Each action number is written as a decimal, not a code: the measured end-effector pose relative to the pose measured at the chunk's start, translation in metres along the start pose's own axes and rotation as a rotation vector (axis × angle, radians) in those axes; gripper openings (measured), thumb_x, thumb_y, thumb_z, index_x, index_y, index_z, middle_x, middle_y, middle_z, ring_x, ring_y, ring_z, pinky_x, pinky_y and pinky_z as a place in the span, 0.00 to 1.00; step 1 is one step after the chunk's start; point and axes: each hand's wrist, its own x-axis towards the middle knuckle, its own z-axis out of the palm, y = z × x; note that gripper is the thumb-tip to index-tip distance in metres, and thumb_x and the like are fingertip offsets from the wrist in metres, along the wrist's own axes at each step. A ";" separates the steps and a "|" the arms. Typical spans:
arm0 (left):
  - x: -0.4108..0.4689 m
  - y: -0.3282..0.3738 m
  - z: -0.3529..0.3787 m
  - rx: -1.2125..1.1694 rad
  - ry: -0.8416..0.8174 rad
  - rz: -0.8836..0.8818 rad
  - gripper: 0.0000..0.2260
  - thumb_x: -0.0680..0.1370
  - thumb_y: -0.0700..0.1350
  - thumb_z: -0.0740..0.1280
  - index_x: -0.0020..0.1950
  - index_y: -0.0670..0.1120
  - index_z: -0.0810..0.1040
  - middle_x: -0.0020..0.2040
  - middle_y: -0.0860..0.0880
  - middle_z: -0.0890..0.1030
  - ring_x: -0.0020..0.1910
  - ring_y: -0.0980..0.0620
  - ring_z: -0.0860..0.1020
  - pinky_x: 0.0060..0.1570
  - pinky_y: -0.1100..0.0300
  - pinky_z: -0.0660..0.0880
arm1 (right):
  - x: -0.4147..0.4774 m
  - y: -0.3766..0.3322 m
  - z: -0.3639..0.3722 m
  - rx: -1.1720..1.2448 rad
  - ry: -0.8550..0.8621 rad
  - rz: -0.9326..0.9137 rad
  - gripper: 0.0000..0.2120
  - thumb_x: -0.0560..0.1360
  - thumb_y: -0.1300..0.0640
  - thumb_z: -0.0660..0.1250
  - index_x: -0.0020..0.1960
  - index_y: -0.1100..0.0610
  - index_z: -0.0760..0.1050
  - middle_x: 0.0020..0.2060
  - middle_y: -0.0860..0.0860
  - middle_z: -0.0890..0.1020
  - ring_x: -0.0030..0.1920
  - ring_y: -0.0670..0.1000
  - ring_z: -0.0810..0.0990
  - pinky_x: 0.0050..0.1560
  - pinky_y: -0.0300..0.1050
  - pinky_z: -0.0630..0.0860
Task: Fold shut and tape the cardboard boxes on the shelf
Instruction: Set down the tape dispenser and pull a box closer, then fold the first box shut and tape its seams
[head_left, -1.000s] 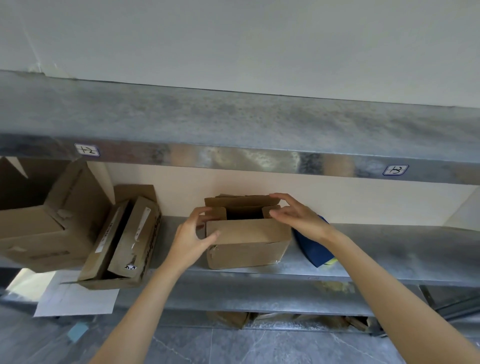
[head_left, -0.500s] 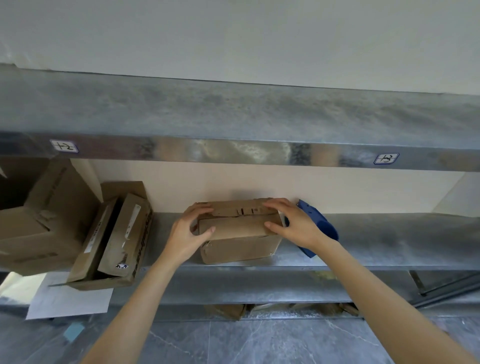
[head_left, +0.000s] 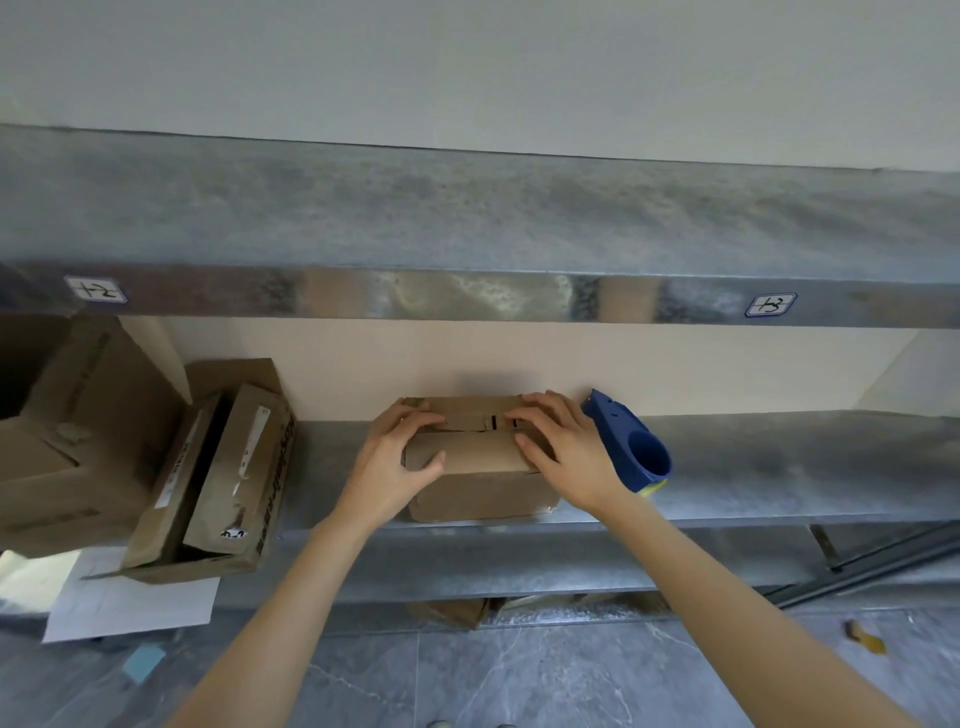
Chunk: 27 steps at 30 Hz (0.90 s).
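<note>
At far left we see a large brown cardboard box (head_left: 67, 441) standing open, its inside too dark to read. On the grey metal shelf (head_left: 779, 467), our left hand (head_left: 395, 462) and right hand (head_left: 566, 457) press flat-fingered on the small brown cardboard box (head_left: 478, 488), whose flaps are folded down and hide its contents. A blue plastic tape dispenser (head_left: 634, 447) lies just beside it.

One head-worn view — close, facing forward and slightly down at the shelf (head_left: 779, 467).

Left shelf-edge sticker (head_left: 95, 289): handwritten "+2"; right sticker (head_left: 770, 304): roughly "+3". Open box (head_left: 244, 467) side print unreadable.
</note>
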 end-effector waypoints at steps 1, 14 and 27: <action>0.000 0.001 0.000 0.014 0.007 -0.002 0.16 0.74 0.46 0.74 0.60 0.53 0.80 0.61 0.56 0.74 0.67 0.57 0.70 0.67 0.61 0.67 | 0.000 0.001 0.001 0.005 0.002 0.002 0.13 0.81 0.52 0.62 0.65 0.49 0.76 0.68 0.47 0.71 0.72 0.51 0.64 0.65 0.55 0.67; -0.002 0.007 0.007 -0.028 0.081 -0.059 0.16 0.71 0.43 0.75 0.58 0.51 0.82 0.62 0.56 0.76 0.70 0.53 0.71 0.69 0.52 0.71 | -0.028 0.073 -0.011 -0.098 0.148 0.427 0.20 0.79 0.55 0.64 0.70 0.57 0.68 0.62 0.57 0.74 0.58 0.60 0.74 0.42 0.52 0.76; -0.003 0.007 0.012 -0.022 0.113 -0.086 0.16 0.71 0.42 0.75 0.57 0.53 0.81 0.63 0.58 0.75 0.72 0.55 0.69 0.68 0.59 0.67 | -0.028 0.104 -0.004 -0.055 -0.264 0.586 0.34 0.80 0.54 0.63 0.78 0.46 0.46 0.29 0.55 0.74 0.25 0.52 0.72 0.22 0.42 0.66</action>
